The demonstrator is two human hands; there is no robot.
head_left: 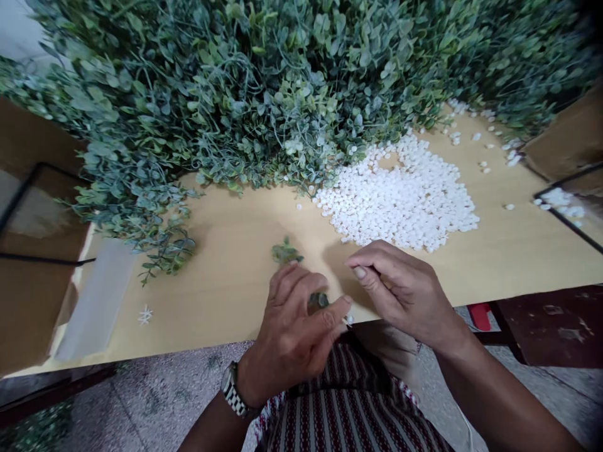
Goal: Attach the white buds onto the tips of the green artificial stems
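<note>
My left hand (296, 333), with a watch at the wrist, is closed around a small artificial leaf sprig (286, 252). The sprig's leaves stick out beyond the fingers, and more green shows between thumb and forefinger. A small white piece (349, 321) peeks out by the left thumb. Just to the right, my right hand (405, 292) is pinched, thumb against forefinger; anything between those fingertips is too small or hidden to make out. Close behind it, a pile of small white plastic pieces (400, 201) spreads over the wooden table (235, 251).
A dense heap of artificial greenery (264, 94) fills the table's far side. Cardboard boxes (38, 301) with black metal frames stand at both ends. A white star-shaped piece (146, 314) lies near the front left edge, beside a translucent strip (101, 301). Loose white pieces are scattered at right.
</note>
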